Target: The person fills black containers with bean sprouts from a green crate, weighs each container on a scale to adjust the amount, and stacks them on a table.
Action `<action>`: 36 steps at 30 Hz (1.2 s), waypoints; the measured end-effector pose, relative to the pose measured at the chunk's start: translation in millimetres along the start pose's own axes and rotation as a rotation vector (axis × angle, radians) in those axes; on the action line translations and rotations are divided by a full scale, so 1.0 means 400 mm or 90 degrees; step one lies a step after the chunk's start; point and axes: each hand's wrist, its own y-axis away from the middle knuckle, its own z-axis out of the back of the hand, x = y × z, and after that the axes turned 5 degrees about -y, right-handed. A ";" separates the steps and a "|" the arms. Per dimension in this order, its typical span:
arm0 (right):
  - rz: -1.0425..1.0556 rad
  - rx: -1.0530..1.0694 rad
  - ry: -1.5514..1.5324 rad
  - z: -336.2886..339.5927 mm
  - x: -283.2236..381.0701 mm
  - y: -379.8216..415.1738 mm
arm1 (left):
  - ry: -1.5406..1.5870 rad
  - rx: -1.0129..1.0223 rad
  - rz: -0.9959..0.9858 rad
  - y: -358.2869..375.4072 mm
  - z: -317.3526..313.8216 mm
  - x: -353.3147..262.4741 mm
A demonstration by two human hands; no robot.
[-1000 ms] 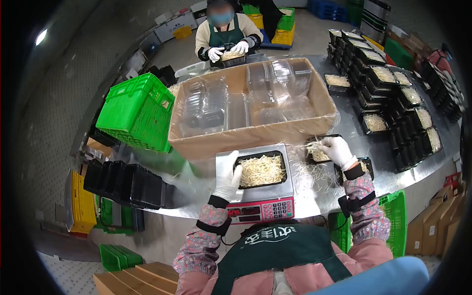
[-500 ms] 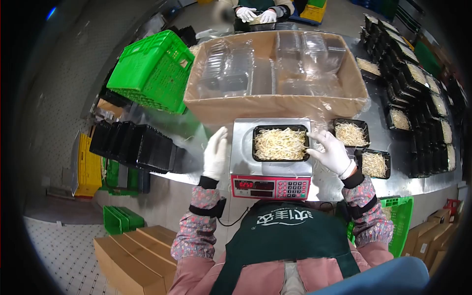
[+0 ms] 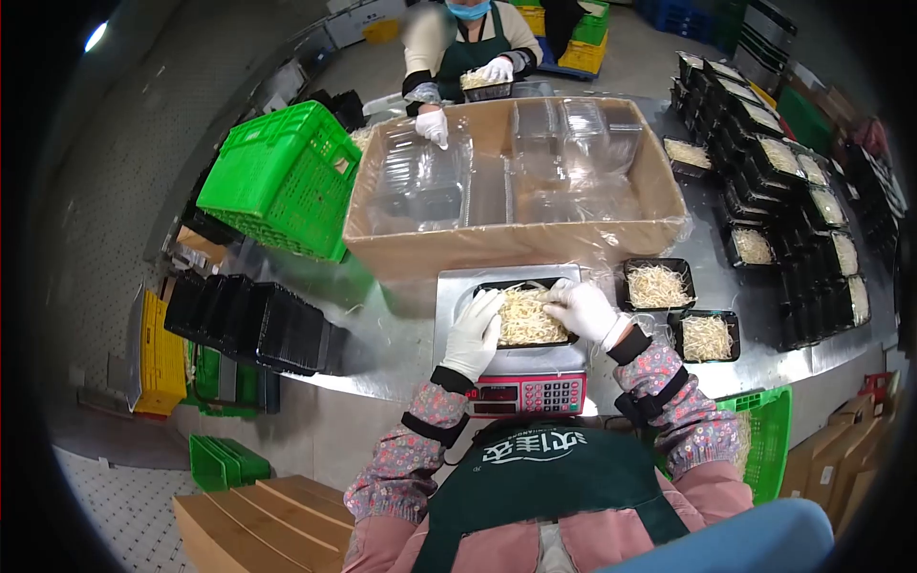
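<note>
A black tray (image 3: 569,340) filled with bean sprouts (image 3: 528,318) sits on a silver weighing scale (image 3: 457,289) with a red keypad front. My left hand (image 3: 475,334), in a white glove, lies over the tray's left edge, its fingers stretched out and touching the sprouts. At the upper right of the tray, my right hand (image 3: 585,310), also gloved, has its fingers bent and closed on some sprouts. Part of the scale's red display is covered by my left wrist. Two more sprout-filled trays, a nearer one (image 3: 707,337) and a farther one (image 3: 658,285), stand right of the scale.
A large cardboard box (image 3: 516,246) of clear plastic lids stands behind the scale. Stacked black trays (image 3: 267,320) and a tilted green crate (image 3: 277,181) are on the left. Filled trays (image 3: 826,248) pile up at right. Across the table, a co-worker (image 3: 478,53) reaches into the box.
Both my hands have come in from beside the scale onto the tray and its sprouts. The view has tilted up slightly. The co-worker's one hand has moved to the lid box.
</note>
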 end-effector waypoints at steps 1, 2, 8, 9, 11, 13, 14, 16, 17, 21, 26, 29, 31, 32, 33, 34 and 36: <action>-0.007 -0.002 -0.008 0.003 0.005 0.003 | 0.003 -0.004 0.003 -0.003 -0.001 0.004; -0.009 -0.009 -0.005 0.008 -0.001 0.006 | 0.006 -0.008 0.007 -0.005 -0.003 0.008; 0.035 -0.009 -0.004 0.001 0.037 0.003 | -0.187 0.062 -0.083 -0.037 -0.021 -0.019; 0.037 -0.010 0.024 -0.009 0.045 -0.001 | -0.219 0.065 -0.090 -0.037 -0.027 -0.027; 0.051 -0.032 0.018 -0.020 0.033 -0.010 | -0.277 0.053 -0.100 -0.037 -0.036 -0.040; 0.040 -0.036 0.009 0.001 0.041 -0.020 | -0.257 0.062 -0.073 -0.039 -0.025 -0.067; 0.022 -0.039 -0.010 0.016 0.044 -0.026 | -0.238 0.070 -0.040 -0.040 -0.020 -0.075; 0.003 -0.045 -0.029 0.021 0.046 -0.031 | -0.215 0.065 -0.022 -0.039 -0.018 -0.069; 0.040 -0.020 0.012 0.011 0.044 -0.031 | -0.180 0.054 -0.006 -0.037 -0.018 -0.070; 0.059 0.080 0.068 0.006 0.026 -0.022 | -0.108 0.063 -0.005 -0.031 -0.003 -0.056; -0.005 -0.063 -0.033 0.150 0.067 0.026 | -0.119 0.088 -0.107 -0.041 0.036 -0.056; 0.057 0.124 -0.063 0.120 0.073 0.085 | -0.125 0.125 -0.121 -0.078 0.019 -0.064; 0.126 0.245 -0.097 0.045 0.099 0.134 | -0.117 0.160 -0.129 -0.095 -0.024 -0.039; 0.120 0.261 -0.002 -0.004 0.098 0.164 | -0.109 0.193 -0.131 -0.103 -0.042 -0.028; 0.163 0.220 0.090 -0.018 0.107 0.185 | -0.131 0.174 -0.124 -0.105 -0.049 -0.026; 0.206 0.179 0.182 -0.028 0.113 0.200 | -0.131 0.175 -0.128 -0.111 -0.054 -0.029; 0.213 0.145 0.179 -0.073 0.030 0.231 | -0.178 0.184 -0.104 -0.118 -0.061 -0.032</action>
